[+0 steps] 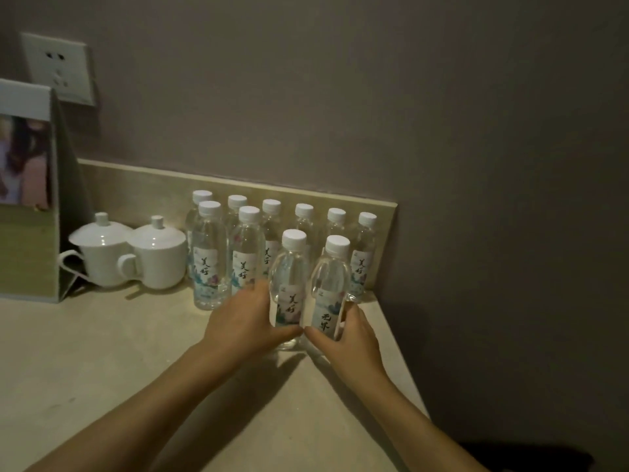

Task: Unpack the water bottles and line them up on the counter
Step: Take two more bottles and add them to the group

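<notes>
Here, a person's left hand [243,323] wraps its fingers and thumb around the left front bottle [290,291], while the right hand [347,335] grips the right front bottle [329,294] the same way. Both bottles stand upright, just beside each other, on the beige counter [102,362]. Behind them, eight more white-capped bottles [335,226] stand in two rows against the backsplash. Two lidded white cups [132,255] sit to their left.

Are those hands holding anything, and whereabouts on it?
Yes. The left hand grips one water bottle around its labelled lower body; the right hand grips the neighbouring bottle likewise.
</notes>
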A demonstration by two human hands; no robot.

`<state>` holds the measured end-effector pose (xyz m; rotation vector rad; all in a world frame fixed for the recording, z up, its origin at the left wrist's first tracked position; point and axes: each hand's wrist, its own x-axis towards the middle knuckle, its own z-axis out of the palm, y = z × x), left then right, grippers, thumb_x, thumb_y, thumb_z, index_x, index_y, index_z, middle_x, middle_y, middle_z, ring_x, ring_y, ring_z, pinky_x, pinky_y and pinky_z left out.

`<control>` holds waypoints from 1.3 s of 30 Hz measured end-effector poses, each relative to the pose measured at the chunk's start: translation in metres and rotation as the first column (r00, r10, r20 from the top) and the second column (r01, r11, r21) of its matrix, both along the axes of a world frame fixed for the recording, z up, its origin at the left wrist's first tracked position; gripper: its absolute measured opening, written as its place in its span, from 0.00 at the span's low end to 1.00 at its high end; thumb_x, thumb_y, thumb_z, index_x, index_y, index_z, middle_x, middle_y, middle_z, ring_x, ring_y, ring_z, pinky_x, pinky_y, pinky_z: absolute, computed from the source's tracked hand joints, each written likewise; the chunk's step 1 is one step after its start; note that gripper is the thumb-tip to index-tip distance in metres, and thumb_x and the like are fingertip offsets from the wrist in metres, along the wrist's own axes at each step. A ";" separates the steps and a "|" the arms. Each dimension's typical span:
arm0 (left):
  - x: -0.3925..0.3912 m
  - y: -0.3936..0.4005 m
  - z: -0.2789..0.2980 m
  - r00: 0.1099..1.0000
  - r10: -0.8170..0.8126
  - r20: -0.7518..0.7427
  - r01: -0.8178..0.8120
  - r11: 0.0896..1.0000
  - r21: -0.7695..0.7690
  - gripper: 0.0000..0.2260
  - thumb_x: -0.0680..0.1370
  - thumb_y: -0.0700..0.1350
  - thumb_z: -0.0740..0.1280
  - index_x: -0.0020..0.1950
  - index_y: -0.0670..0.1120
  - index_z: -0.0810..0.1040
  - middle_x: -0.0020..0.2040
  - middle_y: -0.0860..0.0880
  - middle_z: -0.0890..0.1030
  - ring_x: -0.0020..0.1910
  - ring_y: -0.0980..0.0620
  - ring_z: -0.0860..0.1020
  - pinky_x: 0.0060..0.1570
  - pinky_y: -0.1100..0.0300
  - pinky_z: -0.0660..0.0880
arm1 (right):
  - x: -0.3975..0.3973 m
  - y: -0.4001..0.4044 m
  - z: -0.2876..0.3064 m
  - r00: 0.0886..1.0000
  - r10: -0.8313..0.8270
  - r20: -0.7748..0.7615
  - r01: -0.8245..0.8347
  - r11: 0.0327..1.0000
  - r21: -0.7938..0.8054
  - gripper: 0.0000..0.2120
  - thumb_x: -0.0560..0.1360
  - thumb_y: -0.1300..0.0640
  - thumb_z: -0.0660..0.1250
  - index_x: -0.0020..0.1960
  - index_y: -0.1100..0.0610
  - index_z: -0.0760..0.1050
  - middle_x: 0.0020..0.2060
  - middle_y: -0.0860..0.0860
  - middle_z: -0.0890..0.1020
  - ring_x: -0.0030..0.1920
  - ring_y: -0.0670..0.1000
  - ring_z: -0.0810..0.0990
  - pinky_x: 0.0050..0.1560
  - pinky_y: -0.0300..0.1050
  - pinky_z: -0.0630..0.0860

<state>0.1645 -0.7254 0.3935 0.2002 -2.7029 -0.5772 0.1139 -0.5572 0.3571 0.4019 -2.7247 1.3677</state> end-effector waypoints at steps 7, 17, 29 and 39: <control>0.001 0.007 -0.018 0.999 0.049 0.018 -0.051 0.990 0.128 0.14 0.74 0.56 0.72 0.51 0.49 0.73 0.49 0.48 0.82 0.42 0.53 0.77 0.37 0.63 0.72 | 0.001 -0.008 -0.002 0.998 -0.060 -0.002 0.060 0.997 -0.058 0.28 0.68 0.41 0.73 0.61 0.44 0.61 0.59 0.47 0.79 0.56 0.52 0.80 0.53 0.58 0.80; -0.019 0.004 -0.025 0.990 0.114 -0.082 -0.097 0.978 0.185 0.19 0.77 0.48 0.70 0.64 0.42 0.71 0.59 0.44 0.81 0.57 0.45 0.80 0.56 0.54 0.78 | -0.016 -0.036 0.002 0.987 -0.157 -0.026 0.158 0.987 0.015 0.28 0.71 0.41 0.70 0.63 0.51 0.63 0.62 0.51 0.76 0.59 0.55 0.77 0.50 0.54 0.77; -0.031 0.003 -0.030 0.981 0.122 -0.151 -0.090 0.974 0.207 0.16 0.78 0.45 0.70 0.61 0.43 0.68 0.58 0.44 0.80 0.57 0.45 0.80 0.55 0.55 0.79 | -0.031 -0.045 -0.002 0.975 -0.200 -0.092 0.207 0.976 0.068 0.29 0.72 0.40 0.69 0.64 0.51 0.62 0.64 0.51 0.71 0.61 0.58 0.75 0.52 0.56 0.78; -0.043 0.000 -0.032 0.977 0.111 -0.180 -0.085 0.986 0.146 0.14 0.77 0.43 0.70 0.56 0.44 0.67 0.53 0.43 0.81 0.52 0.44 0.81 0.50 0.50 0.81 | -0.039 -0.044 -0.002 0.980 -0.176 -0.097 0.185 0.978 0.092 0.25 0.73 0.39 0.68 0.62 0.51 0.63 0.62 0.52 0.70 0.60 0.58 0.74 0.52 0.54 0.77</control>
